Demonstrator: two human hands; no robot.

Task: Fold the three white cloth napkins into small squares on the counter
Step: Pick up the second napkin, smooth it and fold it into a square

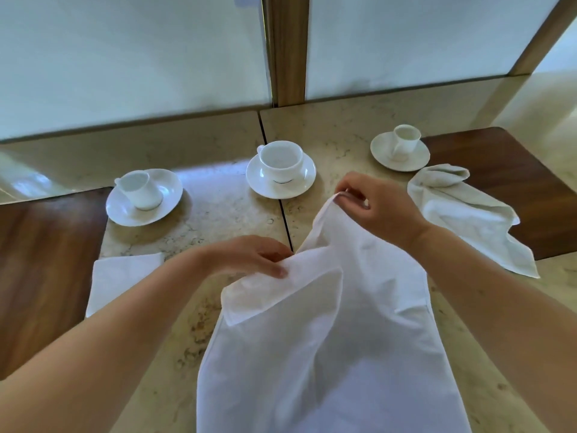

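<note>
A large white napkin [327, 339] is spread over the marble counter [218, 207] in front of me, its far end lifted. My right hand [381, 207] pinches its far corner above the counter. My left hand [259, 254] grips the napkin's bunched left edge. A second white napkin [121, 276] lies flat and folded at the left, partly under my left forearm. A third napkin [468, 214], crumpled and off-white, lies at the right across the counter and a wooden panel.
Three white cups on saucers stand along the back: left [143, 195], middle [281, 168], right [401, 148]. Dark wooden panels flank the marble at the left [43, 270] and right [499, 170]. Frosted glass panels with a brass post [288, 48] rise behind.
</note>
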